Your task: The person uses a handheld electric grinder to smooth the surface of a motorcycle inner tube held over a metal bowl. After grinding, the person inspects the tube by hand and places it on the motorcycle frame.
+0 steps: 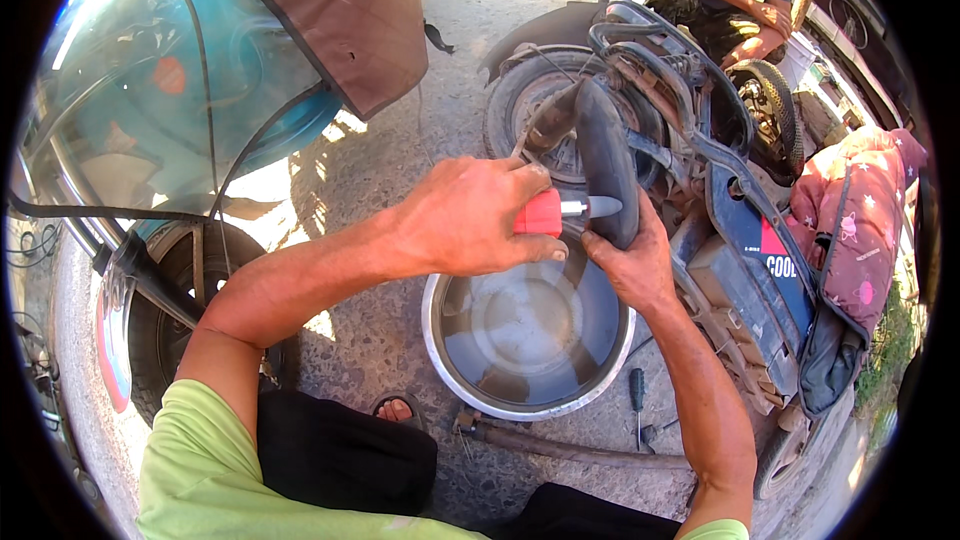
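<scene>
My left hand (475, 215) is closed around a red-bodied hand tool (540, 213) with a silver collar and a grey, rounded tip. That tip meets the side of a black inner tube (608, 155), or lies just over it. My right hand (640, 258) grips the tube's lower end, thumb on the near side. The tube bends over at its top, and its other part hangs behind. Below both hands stands a round metal basin (432, 340) of cloudy water. The fingers of my left hand are partly hidden.
A motorbike lies on its side at the right, its rear wheel (520, 105) beyond the basin. A screwdriver (637, 395) and a long bar (580, 448) lie on the concrete. At left stands another motorbike with a front wheel (165, 290). A person (740, 0) sits at far right.
</scene>
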`<state>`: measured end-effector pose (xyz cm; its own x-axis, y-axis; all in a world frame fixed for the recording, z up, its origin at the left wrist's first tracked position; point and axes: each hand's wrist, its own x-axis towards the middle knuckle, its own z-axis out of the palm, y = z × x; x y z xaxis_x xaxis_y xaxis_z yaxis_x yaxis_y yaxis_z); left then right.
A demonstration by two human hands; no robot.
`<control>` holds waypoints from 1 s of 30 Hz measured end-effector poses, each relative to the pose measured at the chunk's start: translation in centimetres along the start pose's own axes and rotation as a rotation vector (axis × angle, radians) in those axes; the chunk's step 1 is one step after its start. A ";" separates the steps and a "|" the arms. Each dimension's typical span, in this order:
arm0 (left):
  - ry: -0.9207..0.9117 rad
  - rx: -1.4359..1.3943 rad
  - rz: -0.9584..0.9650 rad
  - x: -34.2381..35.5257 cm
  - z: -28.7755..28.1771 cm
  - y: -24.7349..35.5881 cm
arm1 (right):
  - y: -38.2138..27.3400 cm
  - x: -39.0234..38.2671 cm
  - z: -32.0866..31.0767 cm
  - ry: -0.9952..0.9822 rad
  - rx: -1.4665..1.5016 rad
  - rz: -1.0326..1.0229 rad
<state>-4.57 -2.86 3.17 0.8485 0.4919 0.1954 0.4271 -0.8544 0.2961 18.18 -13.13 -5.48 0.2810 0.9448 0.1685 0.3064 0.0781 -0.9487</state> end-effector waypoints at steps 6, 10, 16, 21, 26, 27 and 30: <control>-0.004 -0.010 -0.016 0.2 -0.4 0.0 | 0.1 0.0 0.0 -0.004 0.007 0.008; 0.008 -0.017 -0.011 0.1 -0.2 -0.1 | 0.3 0.0 0.0 -0.001 0.025 0.000; -0.019 -0.026 -0.009 0.1 -0.1 0.1 | 0.0 -0.1 -0.1 -0.011 0.006 0.043; 0.009 -0.033 -0.021 0.3 -0.2 0.1 | -0.2 -0.1 0.0 0.009 -0.013 0.018; 0.016 -0.018 -0.016 0.2 -0.1 0.1 | 0.0 0.1 0.1 0.006 -0.025 0.019; 0.059 -0.029 -0.010 0.4 -0.2 -0.2 | 0.2 0.0 0.1 0.007 -0.020 0.025; 0.137 -0.062 0.002 1.0 -0.9 -1.1 | 0.6 0.0 0.1 0.013 0.041 0.046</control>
<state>-4.50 -1.22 3.91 0.7968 0.5122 0.3207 0.4016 -0.8454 0.3523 18.22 -13.09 -6.10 0.3058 0.9435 0.1279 0.2554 0.0481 -0.9656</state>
